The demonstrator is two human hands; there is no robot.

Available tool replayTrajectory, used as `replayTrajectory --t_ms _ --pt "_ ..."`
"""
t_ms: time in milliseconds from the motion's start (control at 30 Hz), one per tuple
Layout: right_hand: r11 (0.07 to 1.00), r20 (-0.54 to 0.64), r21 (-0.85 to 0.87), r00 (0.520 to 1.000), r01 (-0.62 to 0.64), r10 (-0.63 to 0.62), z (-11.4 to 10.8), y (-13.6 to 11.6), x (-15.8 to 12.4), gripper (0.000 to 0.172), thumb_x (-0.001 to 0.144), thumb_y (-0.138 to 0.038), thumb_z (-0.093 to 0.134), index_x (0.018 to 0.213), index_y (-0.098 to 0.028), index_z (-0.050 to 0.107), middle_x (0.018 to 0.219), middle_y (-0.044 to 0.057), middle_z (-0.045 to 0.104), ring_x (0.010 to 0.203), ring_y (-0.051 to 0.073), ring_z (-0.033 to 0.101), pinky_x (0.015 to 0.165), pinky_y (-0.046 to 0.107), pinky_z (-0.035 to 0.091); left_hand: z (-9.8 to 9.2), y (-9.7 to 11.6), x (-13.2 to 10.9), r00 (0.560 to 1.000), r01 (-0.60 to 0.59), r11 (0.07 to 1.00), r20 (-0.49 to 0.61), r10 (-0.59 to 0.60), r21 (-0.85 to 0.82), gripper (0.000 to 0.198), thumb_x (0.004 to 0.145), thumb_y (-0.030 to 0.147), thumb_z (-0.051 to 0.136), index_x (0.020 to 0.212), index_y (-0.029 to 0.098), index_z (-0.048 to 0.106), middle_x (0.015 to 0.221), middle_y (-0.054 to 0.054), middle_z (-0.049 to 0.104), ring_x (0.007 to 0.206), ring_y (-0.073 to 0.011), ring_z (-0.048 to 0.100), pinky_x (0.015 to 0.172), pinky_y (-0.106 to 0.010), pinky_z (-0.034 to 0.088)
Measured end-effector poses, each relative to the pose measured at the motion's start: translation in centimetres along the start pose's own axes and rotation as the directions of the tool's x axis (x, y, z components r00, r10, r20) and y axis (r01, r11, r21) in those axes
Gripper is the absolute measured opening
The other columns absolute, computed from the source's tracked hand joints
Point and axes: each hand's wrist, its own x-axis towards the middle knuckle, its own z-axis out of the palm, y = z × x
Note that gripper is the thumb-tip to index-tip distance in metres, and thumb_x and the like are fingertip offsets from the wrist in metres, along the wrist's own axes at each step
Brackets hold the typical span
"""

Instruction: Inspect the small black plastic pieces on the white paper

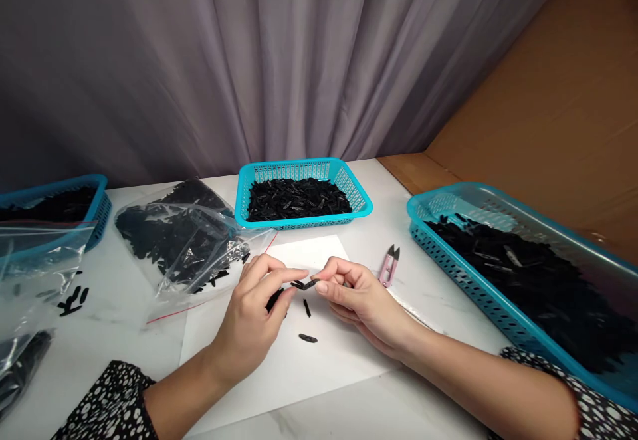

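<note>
My right hand [353, 297] is closed in a pinch, with a small slender black piece [310, 285] held between thumb and forefinger. Facing it, my left hand [262, 300] has its thumb and forefinger apart, and I see nothing gripped there. Another dark piece [297, 285] shows in the gap between the hands; whether it touches the held one I cannot tell. On the white sheet [269, 387] below lie two loose pieces, a narrow one [306, 308] and a broader flat one [308, 338]. More black bits are partly hidden behind my left fingers.
A blue basket [366, 207] of black pieces stands at the back, with others at right [463, 274] and left [102, 207]. Filled clear bags [174, 234] lie left, beside loose pieces [74, 300]. Pink thread snips [389, 267] lie right of the sheet.
</note>
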Motion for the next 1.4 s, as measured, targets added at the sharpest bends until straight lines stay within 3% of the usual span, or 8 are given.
replayTrajectory --t_ms 200,400,567,767,1033,1133,1300,1400 --pt "0.998 -0.001 -0.043 0.999 0.039 -0.039 0.0 0.2 0.0 0.041 0.083 -0.042 0.073 0.085 -0.011 0.046 0.054 -0.008 0.025 0.045 0.002 0.015 0.042 0.02 0.008 0.0 0.0 0.3 1.0 0.015 1.0 -0.004 -0.015 0.0 0.026 0.089 0.004 0.059 0.107 0.023 0.061 0.085 0.004 0.054 0.082 -0.0057 0.051 0.077 -0.021 0.037" --pt "0.982 0.012 -0.173 0.997 0.081 -0.081 -0.1 0.3 -0.1 0.043 0.087 -0.048 0.067 0.081 -0.012 0.043 0.055 -0.006 0.026 0.046 0.003 0.019 0.043 0.021 0.01 -0.1 0.1 0.4 0.996 -0.087 0.996 0.007 0.087 0.001 0.018 0.089 0.012 0.064 0.104 0.021 0.062 0.087 0.005 0.06 0.084 -0.0078 0.052 0.079 -0.026 0.036" --pt "0.974 0.018 -0.214 0.997 0.079 -0.077 -0.2 0.3 -0.2 0.045 0.087 -0.05 0.066 0.078 -0.011 0.046 0.055 -0.005 0.026 0.047 0.003 0.021 0.044 0.021 0.012 -0.1 0.0 0.3 1.0 0.021 0.998 0.015 -0.021 -0.051 0.009 0.093 0.014 0.059 0.094 0.021 0.065 0.08 0.006 0.061 0.078 -0.0067 0.052 0.075 -0.025 0.037" --pt "0.981 0.032 -0.178 0.997 0.079 -0.074 -0.1 0.2 -0.2 0.042 0.087 -0.048 0.067 0.081 -0.01 0.049 0.057 -0.005 0.025 0.047 0.003 0.02 0.045 0.021 0.011 -0.1 -0.1 0.3 1.0 0.03 0.996 0.009 -0.029 -0.086 0.008 0.094 0.018 0.059 0.095 0.023 0.065 0.079 0.008 0.061 0.078 -0.0063 0.053 0.073 -0.024 0.037" --pt "0.933 -0.022 -0.336 0.99 0.127 -0.143 -0.1 0.0 -0.5 0.04 0.087 -0.049 0.067 0.083 -0.01 0.057 0.058 -0.003 0.03 0.051 0.004 0.026 0.049 0.024 0.018 -0.1 0.1 0.3 0.993 0.112 0.987 0.047 -0.107 -0.118 0.009 0.094 0.019 0.058 0.087 0.019 0.064 0.077 0.006 0.059 0.076 -0.0061 0.052 0.073 -0.022 0.039" --pt "0.916 -0.031 -0.373 0.985 0.147 -0.171 0.0 -0.1 -0.5 0.039 0.087 -0.049 0.066 0.082 -0.012 0.058 0.059 -0.002 0.031 0.054 0.006 0.028 0.052 0.025 0.021 -0.2 0.3 0.2 0.977 0.202 0.962 0.112 -0.183 -0.186 0.013 0.096 0.023 0.056 0.087 0.017 0.064 0.078 0.004 0.059 0.075 -0.0057 0.053 0.07 -0.019 0.041" --pt "0.764 -0.084 -0.618 0.95 0.187 -0.301 -0.4 -0.2 -0.4 0.038 0.089 -0.052 0.061 0.089 -0.013 0.059 0.06 -0.001 0.036 0.059 0.01 0.033 0.058 0.026 0.026 -0.1 0.3 0.0 0.864 0.492 0.81 0.293 -0.41 -0.319 0.027 0.095 0.038 0.054 0.087 0.014 0.064 0.078 -0.001 0.058 0.07 -0.0083 0.051 0.062 -0.021 0.04" --pt "0.544 -0.051 -0.834 0.968 0.093 -0.244 -1.1 -0.5 -0.5 0.032 0.095 -0.047 0.051 0.093 -0.015 0.056 0.061 -0.001 0.041 0.057 0.011 0.036 0.057 0.027 0.027 -0.1 0.1 0.1 0.876 0.476 0.841 0.228 -0.425 -0.26 0.027 0.095 0.036 0.052 0.085 0.013 0.062 0.075 -0.001 0.057 0.067 -0.0082 0.049 0.06 -0.022 0.038"
